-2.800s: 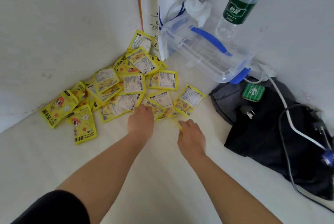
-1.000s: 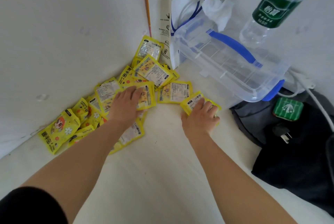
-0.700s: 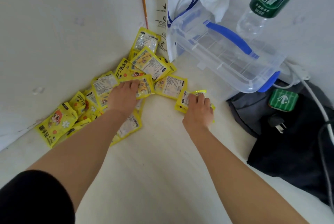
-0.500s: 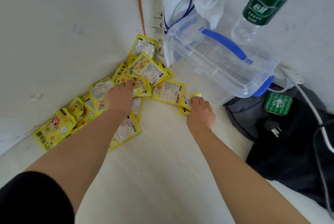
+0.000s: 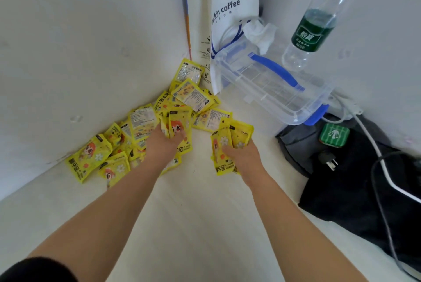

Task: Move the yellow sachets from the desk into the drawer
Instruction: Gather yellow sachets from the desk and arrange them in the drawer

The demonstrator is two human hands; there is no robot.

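Several yellow sachets (image 5: 193, 97) lie heaped in the corner of the white desk (image 5: 205, 213), spreading left along the wall to one with a cartoon face (image 5: 87, 157). My left hand (image 5: 160, 145) is closed on a few sachets (image 5: 178, 126), lifted off the heap. My right hand (image 5: 242, 156) grips another small bunch of sachets (image 5: 227, 142), held upright just right of the heap. No drawer is in view.
A white coffee paper bag (image 5: 230, 8) stands in the corner. A clear plastic box with blue handle (image 5: 271, 85) lies beside it, a water bottle (image 5: 312, 31) behind. Dark clothing (image 5: 355, 190), a green case (image 5: 335, 134), a plug and cables fill the right side.
Both hands went from pressing flat on sachets to gripping bunches of them and lifting them off the desk. The camera view shifted slightly back.
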